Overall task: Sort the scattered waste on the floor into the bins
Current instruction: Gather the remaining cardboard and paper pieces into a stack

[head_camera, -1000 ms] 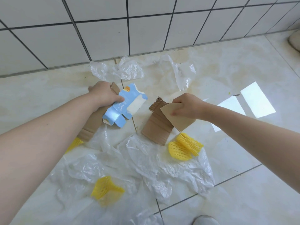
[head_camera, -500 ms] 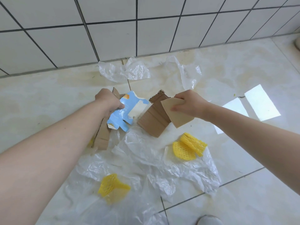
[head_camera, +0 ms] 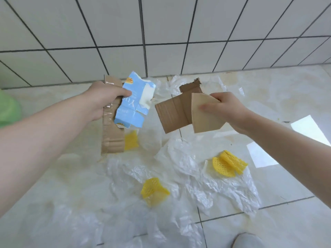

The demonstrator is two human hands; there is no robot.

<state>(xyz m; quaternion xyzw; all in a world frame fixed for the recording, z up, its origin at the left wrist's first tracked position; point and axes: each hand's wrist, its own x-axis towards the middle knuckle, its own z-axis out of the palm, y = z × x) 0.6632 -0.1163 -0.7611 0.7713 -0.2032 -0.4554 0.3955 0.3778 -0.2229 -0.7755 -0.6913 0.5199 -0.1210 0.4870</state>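
A flattened blue-and-white printed carton (head_camera: 133,102) and a long strip of brown corrugated cardboard (head_camera: 112,129) are being gripped together by the left hand (head_camera: 102,99), above the floor. The carton is being pressed under the thumb, whose tip is lying across its upper left part; the strip is being held behind the carton, its top edge showing above the knuckles and its length hanging down below the hand. The other fingers are hidden behind the two pieces.

A folded piece of brown corrugated cardboard with a torn top edge (head_camera: 176,109) and a smooth tan fan-shaped card (head_camera: 204,115) are being pinched by the right hand (head_camera: 227,108). The thumb is being laid across the front of the tan card, slightly blurred, while the fingers are curled round its upper right edge. The brown piece is being held behind the card, reaching out to the left of the hand.

Below both hands, crumpled clear plastic film (head_camera: 179,169) is lying spread over the pale tiled floor (head_camera: 277,224). Three yellow foam fruit nets are resting among it: one just beside the hanging strip (head_camera: 131,140), one in the middle (head_camera: 153,190), one to the right (head_camera: 228,166). A green rounded object (head_camera: 8,108), blurred, is being cut off by the left edge.
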